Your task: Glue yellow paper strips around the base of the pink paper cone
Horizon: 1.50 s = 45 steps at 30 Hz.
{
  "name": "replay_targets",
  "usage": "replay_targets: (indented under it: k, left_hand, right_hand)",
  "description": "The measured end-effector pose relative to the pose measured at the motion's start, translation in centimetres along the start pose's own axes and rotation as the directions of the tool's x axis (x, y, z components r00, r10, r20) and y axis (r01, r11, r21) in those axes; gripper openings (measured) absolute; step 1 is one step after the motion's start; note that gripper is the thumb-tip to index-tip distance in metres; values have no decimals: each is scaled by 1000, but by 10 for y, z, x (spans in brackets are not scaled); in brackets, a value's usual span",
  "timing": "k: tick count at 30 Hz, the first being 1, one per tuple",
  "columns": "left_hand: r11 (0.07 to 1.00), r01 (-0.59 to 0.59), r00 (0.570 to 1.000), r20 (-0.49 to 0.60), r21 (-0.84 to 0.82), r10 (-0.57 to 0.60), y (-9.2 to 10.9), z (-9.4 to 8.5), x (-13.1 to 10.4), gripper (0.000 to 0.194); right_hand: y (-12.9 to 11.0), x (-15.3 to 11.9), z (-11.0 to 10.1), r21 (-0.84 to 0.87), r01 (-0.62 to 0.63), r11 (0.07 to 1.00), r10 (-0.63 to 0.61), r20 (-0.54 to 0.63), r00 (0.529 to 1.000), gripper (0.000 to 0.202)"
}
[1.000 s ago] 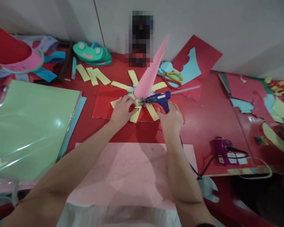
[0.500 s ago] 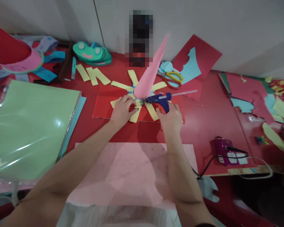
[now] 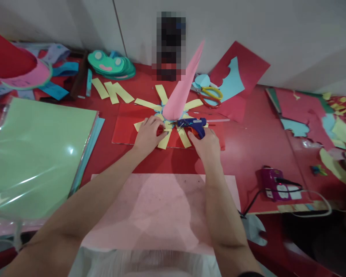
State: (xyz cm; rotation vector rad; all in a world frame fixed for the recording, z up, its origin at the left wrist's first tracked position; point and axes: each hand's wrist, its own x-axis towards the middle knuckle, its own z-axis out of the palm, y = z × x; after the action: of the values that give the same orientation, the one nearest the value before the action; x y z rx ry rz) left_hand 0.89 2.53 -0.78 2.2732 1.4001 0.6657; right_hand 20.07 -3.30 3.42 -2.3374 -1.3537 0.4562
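A tall pink paper cone (image 3: 182, 90) stands on a red board (image 3: 123, 132), with pale yellow paper strips (image 3: 183, 137) fanned out around its base. My right hand (image 3: 206, 140) is closed round the handle of a blue glue gun (image 3: 198, 124), a clear glue stick (image 3: 219, 120) jutting from its back. The gun's nozzle points left, close to the strips at the front of the cone. My left hand (image 3: 150, 132) pinches a yellow strip at the cone's front left, its fingertips near the nozzle.
Yellow-and-red-handled scissors (image 3: 210, 96) lie right of the cone beside blue and dark red paper. Loose yellow strips (image 3: 112, 91) and green frog cut-outs (image 3: 111, 65) sit at the back left. Wrapped green sheets (image 3: 43, 154) lie left. A purple power box (image 3: 275, 184) with cables sits right.
My right hand and the glue gun have shifted slightly left and down. My left hand keeps its pinch in nearly the same place.
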Motion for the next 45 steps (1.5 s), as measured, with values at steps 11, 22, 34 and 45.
replay_targets:
  k: [11,22,34,45]
  left_hand:
    - [999,-30,1000,-4,33,30,2,-1,-1,8]
    - [996,-52,999,15,66,51,5,-1,-2,5]
    - [998,-55,998,44,32,54,6,-3,0,9]
    - [998,-40,999,30,-43,41,4,-1,0,13]
  right_hand:
    - [2,3,-1,78,-49,996,47,38,998,42]
    - [4,4,0,111,-39,993,37,23,999,45]
    - [4,6,2,126,-77,989,76,17,997,50]
    - [7,8,3,188,-65,980,61,26,998,43]
